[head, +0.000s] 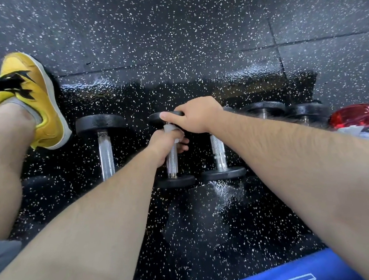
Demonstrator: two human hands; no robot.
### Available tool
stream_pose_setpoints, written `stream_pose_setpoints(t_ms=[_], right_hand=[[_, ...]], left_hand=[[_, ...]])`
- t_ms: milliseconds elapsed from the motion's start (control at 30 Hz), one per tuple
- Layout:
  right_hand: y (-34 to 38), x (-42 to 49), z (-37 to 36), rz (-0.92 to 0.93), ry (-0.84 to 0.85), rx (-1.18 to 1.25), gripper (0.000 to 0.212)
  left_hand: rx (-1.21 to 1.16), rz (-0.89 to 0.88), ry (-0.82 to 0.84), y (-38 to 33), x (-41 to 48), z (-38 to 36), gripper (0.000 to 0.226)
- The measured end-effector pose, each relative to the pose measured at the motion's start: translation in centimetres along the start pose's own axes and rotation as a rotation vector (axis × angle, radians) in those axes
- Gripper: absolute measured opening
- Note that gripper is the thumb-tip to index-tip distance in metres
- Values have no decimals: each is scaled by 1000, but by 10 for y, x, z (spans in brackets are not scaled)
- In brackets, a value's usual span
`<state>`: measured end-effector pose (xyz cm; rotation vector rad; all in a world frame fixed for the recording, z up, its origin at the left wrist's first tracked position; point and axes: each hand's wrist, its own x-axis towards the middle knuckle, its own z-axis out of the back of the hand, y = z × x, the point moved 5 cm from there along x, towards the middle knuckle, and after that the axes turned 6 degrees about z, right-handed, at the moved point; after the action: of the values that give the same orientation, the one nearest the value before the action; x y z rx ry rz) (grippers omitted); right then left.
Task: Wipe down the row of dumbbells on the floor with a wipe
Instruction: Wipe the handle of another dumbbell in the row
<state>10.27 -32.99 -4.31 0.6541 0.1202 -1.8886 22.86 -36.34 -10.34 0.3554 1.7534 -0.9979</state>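
Note:
Several black dumbbells with knurled chrome handles lie side by side on the speckled black rubber floor. My left hand (168, 144) is wrapped around the upper handle of the second dumbbell (172, 163), with a small grey-white wipe (169, 127) pressed between fingers and metal. My right hand (196, 114) grips the far head of that same dumbbell from above. To its left lies another dumbbell (105, 150), and one (218, 152) lies just to its right. Two more heads (265, 108) show further right, partly hidden by my right forearm.
My left leg and yellow shoe (32, 96) rest on the floor beside the leftmost dumbbell. A red-topped spray bottle (356, 115) lies at the right edge. A blue mat (284, 273) lies at the bottom. The floor around the dumbbells looks wet and glossy.

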Motion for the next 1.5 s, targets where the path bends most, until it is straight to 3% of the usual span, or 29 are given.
stream_pose_setpoints(t_ms=[133,200,267,367,433,600,700,867,933,1067,1167,1233,1267,1400,1500], right_hand=[[0,0,0,2,-1,-1,88],[0,0,1,0,1,5,90],[0,-1,1,-4,-4,-2,89],[2,0,0,-9,-3,-11,88],[1,0,1,-9,0,-8,90],[0,-1,1,-6,11,-10,92],[1,-1,1,-7,23,-7,90],[0,0,0,-13,10,0,84],[-1,0,0,-5,8,3,84],[0,-1,0,-3,-1,-4,85],[1,-1,0,-6,-3,-8,85],[0,0,0,-4,-6,-15,85],[0,0,0,-6,-7,-17,85],[1,-1,2,-12,0,-14,87],[1,-1,2,0,-11,-9,90]], left_hand=[[579,-84,-483,-7,-17,-7,30],[694,-165,-587,-6,-25,-12,34],[632,-169,-493,-1,-14,-8,31],[173,-59,-123,9,-2,0,23],[-1,3,38,12,-7,0,21],[-106,92,181,22,-7,2,26],[54,106,67,28,-9,2,28],[576,32,-473,16,-16,1,26],[718,2,-584,9,-21,-6,31],[540,-29,-564,10,-11,-9,31],[134,27,-242,12,-1,-1,25],[77,14,-47,12,-1,1,28],[98,8,-30,13,0,4,32],[322,-62,-281,13,-3,2,47],[608,-105,-435,12,-14,-6,42]])
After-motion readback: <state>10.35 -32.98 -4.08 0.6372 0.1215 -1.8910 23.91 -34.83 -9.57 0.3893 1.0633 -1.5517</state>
